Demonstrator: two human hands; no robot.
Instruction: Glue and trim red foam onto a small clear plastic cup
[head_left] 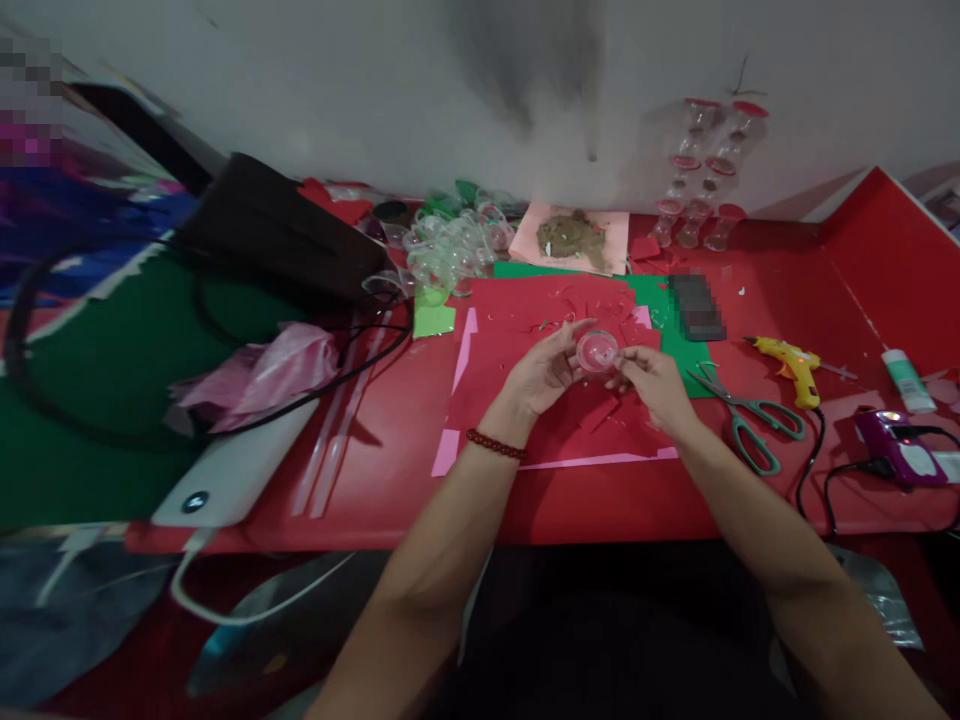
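Note:
A small clear plastic cup (597, 352) is held above the red paper sheets (510, 400), its round opening facing up toward me. My left hand (551, 366) curls around the cup's left side, with a beaded bracelet at the wrist. With thumb and fingers closed together, my right hand (651, 382) grips the right edge of the cup. Red paper scraps and cuttings lie beneath and beyond both hands. Grey-handled scissors (750, 410) rest open just right of my right forearm.
A yellow glue gun (793, 368), a glue bottle (907, 380) and a purple power strip (896, 448) sit at the right. Joined cups (694, 222) stand by the wall. A heap of clear cups (457, 245), brown grains (571, 238) on paper and glue sticks (341, 430) are farther left.

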